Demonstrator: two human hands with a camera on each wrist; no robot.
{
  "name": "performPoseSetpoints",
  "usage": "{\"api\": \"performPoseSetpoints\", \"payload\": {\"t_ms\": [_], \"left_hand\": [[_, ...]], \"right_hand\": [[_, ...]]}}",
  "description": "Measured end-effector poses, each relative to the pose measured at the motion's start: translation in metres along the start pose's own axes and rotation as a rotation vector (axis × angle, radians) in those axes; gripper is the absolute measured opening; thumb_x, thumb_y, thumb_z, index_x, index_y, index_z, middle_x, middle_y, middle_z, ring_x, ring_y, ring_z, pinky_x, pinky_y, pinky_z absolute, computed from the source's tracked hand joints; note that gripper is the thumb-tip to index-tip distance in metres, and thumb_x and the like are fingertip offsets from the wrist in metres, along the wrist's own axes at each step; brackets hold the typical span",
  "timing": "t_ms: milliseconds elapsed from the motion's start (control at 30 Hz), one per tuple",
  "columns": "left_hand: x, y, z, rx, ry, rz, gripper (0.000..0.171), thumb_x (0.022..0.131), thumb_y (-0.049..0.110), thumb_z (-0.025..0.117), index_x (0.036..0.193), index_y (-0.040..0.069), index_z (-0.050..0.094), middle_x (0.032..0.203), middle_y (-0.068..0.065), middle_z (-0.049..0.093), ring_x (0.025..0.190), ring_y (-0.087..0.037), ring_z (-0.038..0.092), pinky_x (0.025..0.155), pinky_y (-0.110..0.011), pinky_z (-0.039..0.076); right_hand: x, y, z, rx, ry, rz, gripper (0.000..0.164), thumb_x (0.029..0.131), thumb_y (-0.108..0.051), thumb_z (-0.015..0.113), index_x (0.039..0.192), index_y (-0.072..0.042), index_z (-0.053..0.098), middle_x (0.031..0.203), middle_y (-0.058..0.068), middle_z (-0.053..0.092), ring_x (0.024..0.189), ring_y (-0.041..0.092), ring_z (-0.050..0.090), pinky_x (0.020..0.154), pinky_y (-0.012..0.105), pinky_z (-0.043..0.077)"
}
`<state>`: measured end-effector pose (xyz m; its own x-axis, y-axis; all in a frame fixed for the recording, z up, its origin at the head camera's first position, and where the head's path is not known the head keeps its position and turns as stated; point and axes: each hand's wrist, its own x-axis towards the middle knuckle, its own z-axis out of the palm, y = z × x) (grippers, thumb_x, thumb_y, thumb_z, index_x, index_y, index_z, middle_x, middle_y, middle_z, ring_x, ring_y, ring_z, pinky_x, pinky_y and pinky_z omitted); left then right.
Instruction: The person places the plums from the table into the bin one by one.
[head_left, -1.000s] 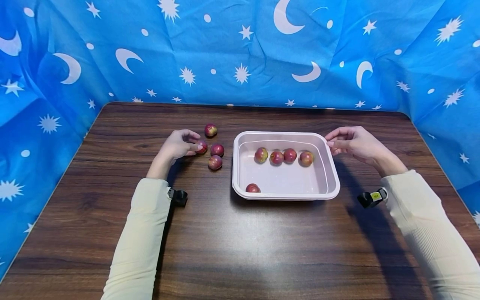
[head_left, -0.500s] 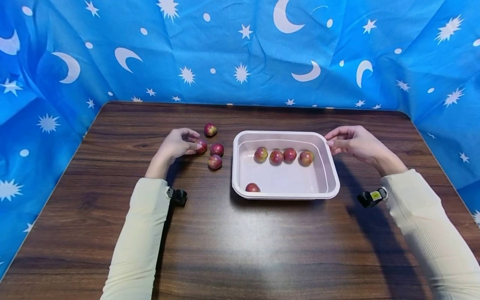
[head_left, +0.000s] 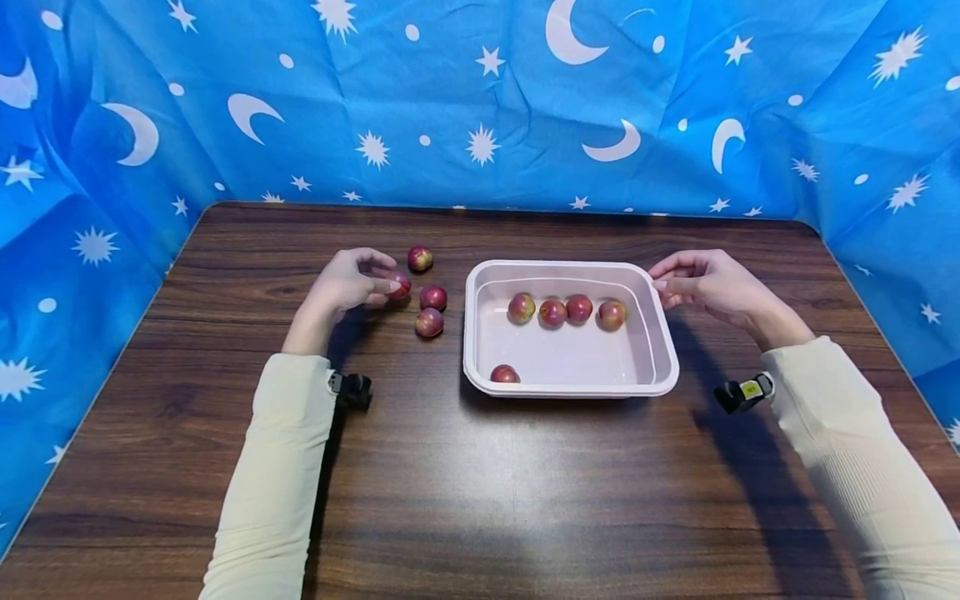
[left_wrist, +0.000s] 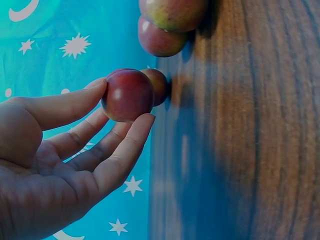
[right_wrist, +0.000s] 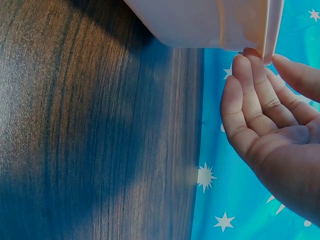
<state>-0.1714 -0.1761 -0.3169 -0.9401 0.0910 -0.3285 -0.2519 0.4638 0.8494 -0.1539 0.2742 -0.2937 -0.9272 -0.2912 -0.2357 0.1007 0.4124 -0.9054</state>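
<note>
My left hand (head_left: 341, 283) pinches a dark red plum (left_wrist: 127, 96) between thumb and fingertips, left of the box. In the left wrist view the plum stands apart from the wood, with another plum (left_wrist: 160, 86) partly hidden behind it. Beside this hand on the table lie three more plums: one at the back (head_left: 420, 258), one in the middle (head_left: 433, 297) and one nearer (head_left: 429, 322). A pale plastic box (head_left: 570, 390) holds several plums, most in a row and one (head_left: 505, 374) by its near left corner. My right hand (head_left: 708, 283) pinches the box's right rim (right_wrist: 270, 30), thumb outermost.
The dark wooden table (head_left: 510, 500) reaches back to a blue cloth (head_left: 450, 100) printed with moons and stars. Small black cameras hang at the left cuff (head_left: 352, 390) and right cuff (head_left: 738, 395).
My left hand has shifted slightly left and back with the plum, widening the gap to the middle plum. The right hand keeps its hold on the box, which stays put.
</note>
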Motion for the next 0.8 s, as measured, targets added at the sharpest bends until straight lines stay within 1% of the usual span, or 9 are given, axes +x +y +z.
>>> {"api": "performPoseSetpoints", "payload": {"t_ms": [267, 500, 667, 800], "left_hand": [[-0.007, 0.010, -0.003, -0.011, -0.003, 0.017, 0.037, 0.089, 0.006, 0.058, 0.123, -0.003, 0.047, 0.116, -0.018, 0.047, 0.095, -0.027, 0.057, 0.087, -0.041, 0.048], [-0.013, 0.017, -0.003, -0.058, -0.016, 0.024, 0.036, 0.089, 0.004, 0.057, 0.123, -0.004, 0.047, 0.116, -0.018, 0.047, 0.096, -0.025, 0.057, 0.088, -0.041, 0.047], [-0.018, 0.024, -0.003, -0.049, -0.015, 0.035, 0.036, 0.088, 0.005, 0.058, 0.122, -0.003, 0.048, 0.115, -0.018, 0.048, 0.092, -0.023, 0.058, 0.087, -0.041, 0.047], [-0.021, 0.030, -0.001, -0.040, -0.009, 0.046, 0.037, 0.088, 0.004, 0.059, 0.122, -0.002, 0.048, 0.116, -0.019, 0.049, 0.091, -0.023, 0.058, 0.085, -0.040, 0.048]], "right_hand": [[0.000, -0.001, 0.001, -0.004, 0.001, 0.007, 0.015, 0.089, -0.004, 0.057, 0.102, 0.002, 0.060, 0.084, 0.003, 0.065, 0.070, 0.018, 0.063, 0.069, 0.033, 0.055], [0.000, -0.001, 0.001, 0.012, 0.000, 0.010, 0.015, 0.089, -0.004, 0.058, 0.102, 0.002, 0.060, 0.086, 0.003, 0.065, 0.070, 0.018, 0.063, 0.070, 0.033, 0.055], [0.000, 0.000, 0.000, -0.011, 0.005, 0.013, 0.018, 0.089, -0.005, 0.058, 0.105, 0.004, 0.058, 0.086, 0.003, 0.065, 0.071, 0.019, 0.063, 0.070, 0.033, 0.055], [0.000, 0.000, 0.000, -0.011, 0.003, 0.011, 0.016, 0.089, -0.005, 0.057, 0.104, 0.003, 0.059, 0.085, 0.003, 0.065, 0.070, 0.018, 0.063, 0.069, 0.033, 0.055]]}}
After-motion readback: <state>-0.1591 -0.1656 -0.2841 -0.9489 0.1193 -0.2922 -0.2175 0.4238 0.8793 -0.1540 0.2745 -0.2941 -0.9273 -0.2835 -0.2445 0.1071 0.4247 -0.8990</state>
